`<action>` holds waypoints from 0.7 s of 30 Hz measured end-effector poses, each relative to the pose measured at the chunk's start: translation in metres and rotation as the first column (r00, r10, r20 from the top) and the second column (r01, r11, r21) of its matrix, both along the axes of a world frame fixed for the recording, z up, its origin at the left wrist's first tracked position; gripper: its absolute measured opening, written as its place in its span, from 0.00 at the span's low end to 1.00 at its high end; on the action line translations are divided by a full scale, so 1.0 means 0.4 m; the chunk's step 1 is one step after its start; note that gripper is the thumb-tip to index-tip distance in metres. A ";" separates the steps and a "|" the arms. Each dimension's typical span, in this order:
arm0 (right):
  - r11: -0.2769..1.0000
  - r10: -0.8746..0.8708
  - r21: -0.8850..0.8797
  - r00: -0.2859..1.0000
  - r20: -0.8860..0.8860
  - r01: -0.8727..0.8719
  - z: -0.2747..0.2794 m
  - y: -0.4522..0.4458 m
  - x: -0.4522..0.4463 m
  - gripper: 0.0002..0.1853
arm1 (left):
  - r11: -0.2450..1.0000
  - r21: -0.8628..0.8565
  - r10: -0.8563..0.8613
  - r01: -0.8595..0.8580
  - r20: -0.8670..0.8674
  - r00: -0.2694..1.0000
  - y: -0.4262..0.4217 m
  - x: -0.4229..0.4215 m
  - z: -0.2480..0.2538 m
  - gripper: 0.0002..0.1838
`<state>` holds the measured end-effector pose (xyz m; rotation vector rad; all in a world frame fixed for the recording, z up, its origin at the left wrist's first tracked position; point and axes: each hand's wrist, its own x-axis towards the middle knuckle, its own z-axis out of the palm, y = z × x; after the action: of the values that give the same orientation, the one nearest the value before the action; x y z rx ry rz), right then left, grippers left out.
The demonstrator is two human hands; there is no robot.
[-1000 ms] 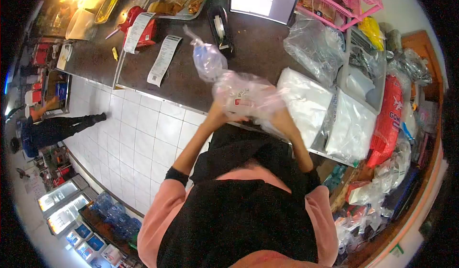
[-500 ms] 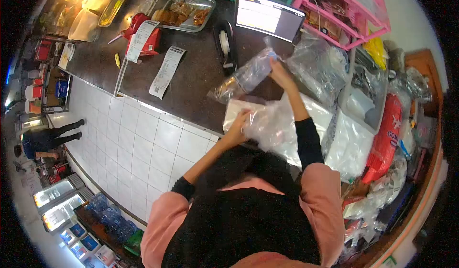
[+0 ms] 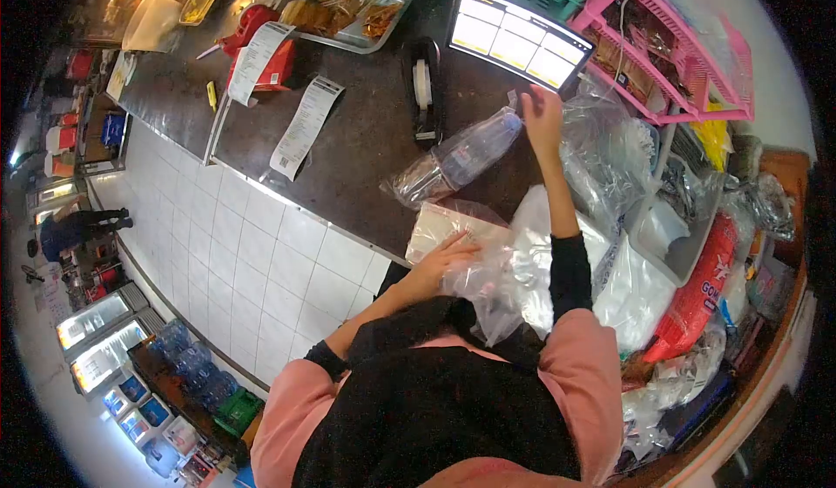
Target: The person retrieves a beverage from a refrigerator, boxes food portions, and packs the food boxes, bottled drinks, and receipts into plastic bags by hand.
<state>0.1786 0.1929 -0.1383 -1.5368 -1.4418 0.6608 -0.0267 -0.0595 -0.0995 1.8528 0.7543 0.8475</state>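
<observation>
My left hand (image 3: 444, 266) lies with fingers stretched across a pale box (image 3: 435, 227), which sits partly inside a clear plastic bag (image 3: 483, 283) at the counter's front edge. Beyond it, a bottle with a blue cap (image 3: 475, 153) lies on its side in a clear bag. Just past the cap end is my right hand (image 3: 544, 118), empty, its fingers apart near the lower edge of a lit tablet (image 3: 518, 40). Whether a fingertip touches the screen I cannot tell.
Two printed receipts (image 3: 306, 128) and a black tape dispenser (image 3: 423, 92) are on the dark counter. A metal food tray (image 3: 374, 35) stands behind. Plastic bags (image 3: 640, 301), a grey bin (image 3: 688, 257) and a pink rack (image 3: 736, 79) crowd the right. Another person (image 3: 65, 231) stands far left.
My right hand has let go of the bagged bottle, now lying on the counter, and moved up toward the tablet. My left hand stays at the box, its fingers now flatter.
</observation>
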 end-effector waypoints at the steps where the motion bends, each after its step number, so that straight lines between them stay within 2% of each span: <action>1: 0.972 0.160 0.136 0.962 0.223 -0.193 0.025 0.020 -0.016 0.11 | 0.999 0.048 -0.010 0.015 -0.111 0.994 -0.004 0.000 -0.021 0.20; 2: 0.891 0.269 0.219 0.851 0.451 -0.398 0.036 0.036 -0.035 0.09 | 0.999 0.045 -0.017 0.022 -0.111 0.994 -0.016 0.001 -0.038 0.20; 3: 0.881 0.187 0.205 0.714 0.675 -0.425 0.029 0.046 -0.055 0.08 | 0.999 0.032 -0.004 0.010 -0.168 0.986 -0.019 0.003 -0.036 0.19; 4: 0.886 0.184 0.201 0.714 0.675 -0.418 0.024 0.056 -0.062 0.08 | 1.000 0.020 0.006 -0.002 -0.224 0.974 -0.024 0.006 -0.035 0.18; 5: 0.889 0.128 0.179 0.604 0.787 -0.421 0.022 0.065 -0.063 0.09 | 1.000 0.016 -0.005 0.008 -0.223 0.975 -0.029 0.008 -0.033 0.18; 6: 0.893 0.072 0.155 0.475 0.877 -0.422 0.017 0.076 -0.059 0.09 | 0.998 0.052 0.059 -0.047 -0.251 0.966 -0.031 0.012 -0.022 0.18; 7: 0.908 0.029 0.153 0.424 0.905 -0.390 0.010 0.087 -0.057 0.10 | 0.991 0.091 0.123 -0.101 -0.278 0.953 -0.033 0.015 -0.017 0.19; 8: 0.911 0.028 0.150 0.423 0.906 -0.383 0.004 0.090 -0.053 0.10 | 0.992 0.089 0.116 -0.094 -0.277 0.954 -0.046 0.021 -0.038 0.19; 9: 0.911 0.044 0.136 0.419 0.907 -0.390 0.011 0.090 -0.055 0.10 | 0.955 -0.252 0.120 -0.154 -0.145 0.982 -0.069 0.029 -0.080 0.18; 11: 0.913 0.061 0.117 0.415 0.908 -0.392 0.011 0.088 -0.051 0.10 | 0.807 -0.572 0.165 -0.148 -0.023 0.986 -0.097 0.028 -0.134 0.17; 14: 0.904 0.047 0.132 0.400 0.915 -0.407 0.029 0.071 -0.039 0.11 | 0.684 -0.698 0.235 -0.212 -0.065 0.970 -0.104 0.027 -0.125 0.15; 16: 0.914 0.246 0.077 0.695 0.675 -0.399 0.118 -0.009 -0.033 0.12 | 0.377 -0.926 0.526 -0.014 0.201 0.826 -0.065 0.033 -0.026 0.20; 17: 0.871 0.440 -0.042 0.738 0.511 -0.490 0.161 -0.068 -0.011 0.16 | 0.377 -0.926 0.524 -0.015 0.200 0.828 -0.062 0.034 -0.018 0.20; 18: 0.796 0.600 -0.137 0.738 0.310 -0.590 0.220 -0.143 0.016 0.20 | 0.452 -0.892 0.495 -0.027 0.225 0.839 -0.061 0.036 -0.012 0.21; 19: 0.620 0.760 -0.339 0.649 0.037 -0.707 0.326 -0.231 0.035 0.26 | 0.490 -0.871 0.478 -0.031 0.238 0.845 -0.070 0.043 -0.015 0.21; 20: 0.347 0.932 -0.393 0.360 0.044 -0.851 0.350 -0.288 0.072 0.34 | 0.526 -0.850 0.462 -0.035 0.251 0.851 -0.078 0.051 -0.017 0.22; 21: 0.317 0.930 -0.373 0.364 -0.061 -0.872 0.366 -0.375 0.087 0.32 | 0.420 -0.905 0.485 0.059 0.279 0.829 -0.093 0.068 -0.034 0.19</action>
<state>0.2133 0.0429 0.0082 -0.8383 -2.4492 1.5666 0.0004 -0.0968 -0.1132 0.4950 0.8690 0.8043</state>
